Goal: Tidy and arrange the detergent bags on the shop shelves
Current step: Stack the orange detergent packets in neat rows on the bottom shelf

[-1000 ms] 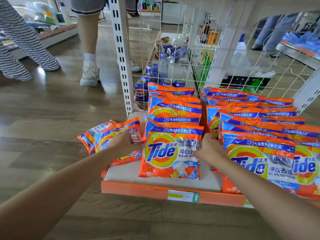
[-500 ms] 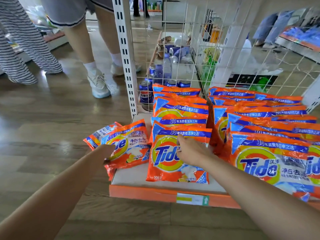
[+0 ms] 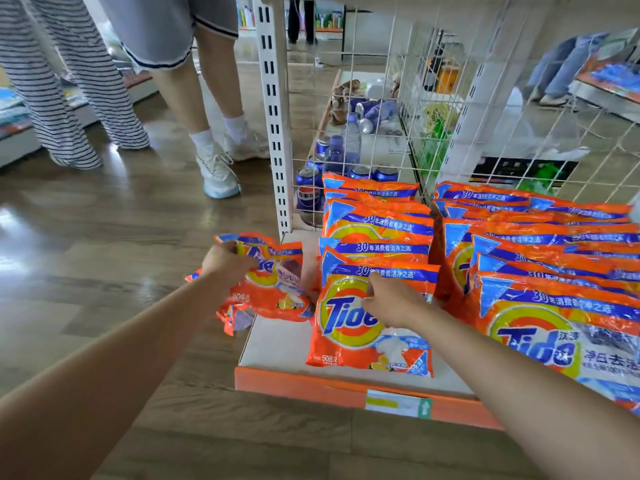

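floor (image 3: 104, 237): wood planks, two people standing on it at the back left, legs only in view.
shelf (image 3: 287, 344): low white board with an orange front edge and a price tag, white slotted upright (image 3: 275, 116) at its back left corner, wire grid behind.
right stack (image 3: 540, 258): many orange Tide detergent bags overlapping, fills the right part of the shelf.
middle row (image 3: 377, 230): bags overlapping front to back.
front bag (image 3: 349, 327): lies flat at the head of the middle row, near the shelf's front edge.
left bags (image 3: 273, 292): crumpled pair hanging over the shelf's left edge.
left hand (image 3: 225, 261): clenched round the top of the upper left bag.
right hand (image 3: 391, 299): fingers curled, pinching the front bag's upper face.
cans (image 3: 308, 188): blue, behind the grid.
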`<state>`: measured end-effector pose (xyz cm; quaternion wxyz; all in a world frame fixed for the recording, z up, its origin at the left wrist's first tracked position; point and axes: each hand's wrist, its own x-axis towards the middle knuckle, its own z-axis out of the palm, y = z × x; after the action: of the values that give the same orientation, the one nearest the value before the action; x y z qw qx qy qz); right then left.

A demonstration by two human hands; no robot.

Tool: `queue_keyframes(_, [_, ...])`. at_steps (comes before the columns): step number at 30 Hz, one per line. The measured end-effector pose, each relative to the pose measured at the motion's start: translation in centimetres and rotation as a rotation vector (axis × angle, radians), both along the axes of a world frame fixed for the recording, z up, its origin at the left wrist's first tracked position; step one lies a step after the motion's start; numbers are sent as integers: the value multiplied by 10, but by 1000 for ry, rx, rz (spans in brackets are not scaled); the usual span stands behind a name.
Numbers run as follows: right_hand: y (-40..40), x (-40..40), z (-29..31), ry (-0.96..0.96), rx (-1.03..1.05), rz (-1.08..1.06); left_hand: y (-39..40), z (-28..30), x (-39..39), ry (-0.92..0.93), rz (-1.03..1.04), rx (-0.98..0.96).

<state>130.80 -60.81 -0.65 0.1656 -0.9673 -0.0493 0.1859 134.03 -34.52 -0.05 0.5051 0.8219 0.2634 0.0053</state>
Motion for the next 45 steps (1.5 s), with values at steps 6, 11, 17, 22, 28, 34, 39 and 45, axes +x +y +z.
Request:
queue_keyframes(6, [-1,9,33,135,711,-277,-19,100,-19,-309,65,-345])
queue_keyframes(11, [-17,4,69,268,1173,-298,-51,114,-34,-189,-294,-627])
queue_keyframes(17, [-56,-32,56,232,1024,-354,-102,63,-48,17,-602,-645])
queue_keyframes(22, [-86,-42,67,170,1253,-359,-102,53,-37,51,-667,-890])
queue_keyframes(28, [-90,-45,44,316,999,-290,-113,34,-51,29,-657,-695])
queue_keyframes(34, [-93,-40,6,3,481,-203,-92,8,-48,76,-557,-199])
queue_keyframes(39, [-84,-57,-19,-26,305,-221,-96,-32,-86,218,-961,200])
queue_keyframes(45, [-90,-68,-28,292,336,-182,-102,-39,-86,172,-894,331])
